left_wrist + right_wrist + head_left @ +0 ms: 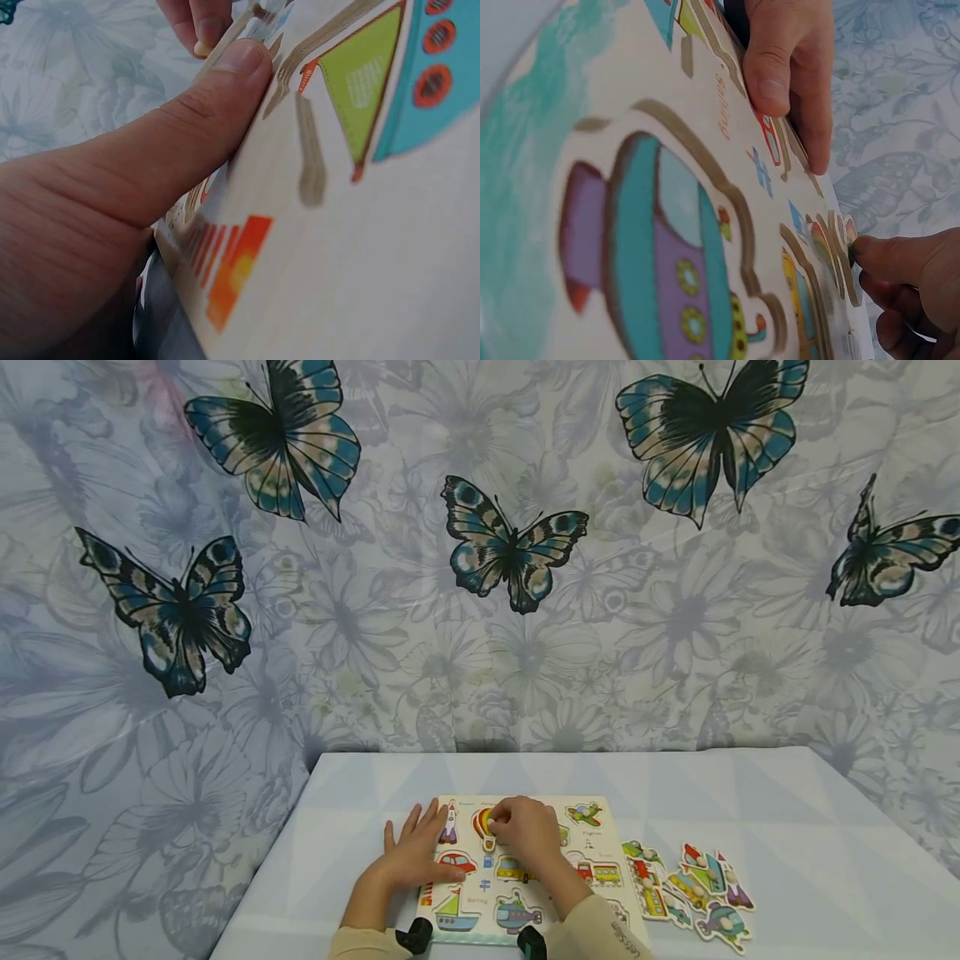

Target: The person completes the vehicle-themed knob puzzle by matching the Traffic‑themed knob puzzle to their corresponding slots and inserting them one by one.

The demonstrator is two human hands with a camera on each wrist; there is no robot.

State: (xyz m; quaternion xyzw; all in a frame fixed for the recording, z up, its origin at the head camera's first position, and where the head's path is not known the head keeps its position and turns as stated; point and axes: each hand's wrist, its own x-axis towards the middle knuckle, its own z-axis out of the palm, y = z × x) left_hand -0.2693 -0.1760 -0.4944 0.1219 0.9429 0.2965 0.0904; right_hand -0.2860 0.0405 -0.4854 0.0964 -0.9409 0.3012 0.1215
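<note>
A wooden puzzle board (pixel 480 793) of vehicle pictures lies on the table. My left hand (pixel 412 852) rests on its left edge with fingers spread, the thumb (pixel 172 139) lying flat across the board near the red car picture (pixel 457 861). Near the top middle of the board, my right hand (pixel 531 835) pinches a striped hot-air balloon piece (pixel 482 822) at its edge. In the right wrist view that piece (pixel 851 240) stands slightly proud of the board between thumb and curled fingers.
Several loose vehicle pieces (pixel 701 893) lie in a pile right of the board. Board pictures include a sailboat (pixel 456 912), a submarine (pixel 517 914) and a plane (pixel 584 813). A butterfly-print cloth (pixel 405 610) hangs behind the white table (pixel 825 860).
</note>
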